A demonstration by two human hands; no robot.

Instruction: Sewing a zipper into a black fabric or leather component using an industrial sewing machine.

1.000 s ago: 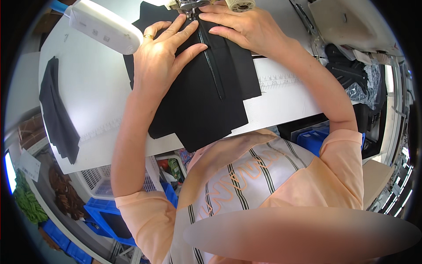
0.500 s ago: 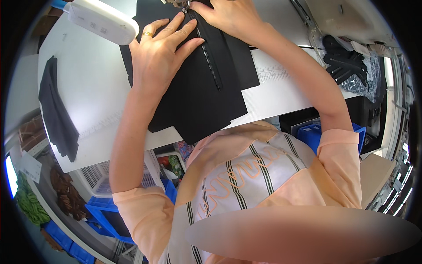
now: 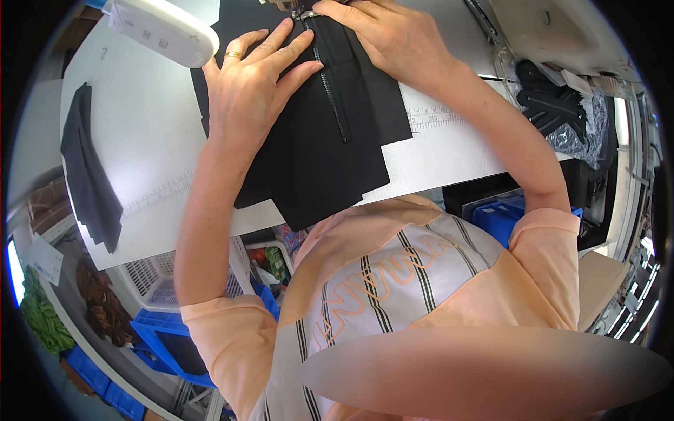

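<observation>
A black fabric piece (image 3: 309,175) lies on the white table under the sewing machine's presser foot (image 3: 298,12) at the top edge. Down its middle runs a zipper (image 3: 328,91) with metal teeth. My left hand (image 3: 249,84), a ring on one finger, rests flat on the fabric left of the zipper, fingers spread and tips close to the foot. My right hand (image 3: 400,42) is over the fabric to the right of the foot. Its thumb stretches toward the foot, apart from the other fingers, whose tips are partly cut off by the top edge.
Folded black fabric strips (image 3: 90,168) lie at the table's left. A white lamp-like device (image 3: 161,31) overhangs the upper left. Black zippers (image 3: 554,105) and a plastic bag (image 3: 593,130) sit at the right. Below the table stand a white basket (image 3: 154,277) and blue crates (image 3: 165,333).
My right hand has shifted slightly right and down, its thumb drawing back from the presser foot. The left hand stays flat on the fabric, which has crept slightly upward.
</observation>
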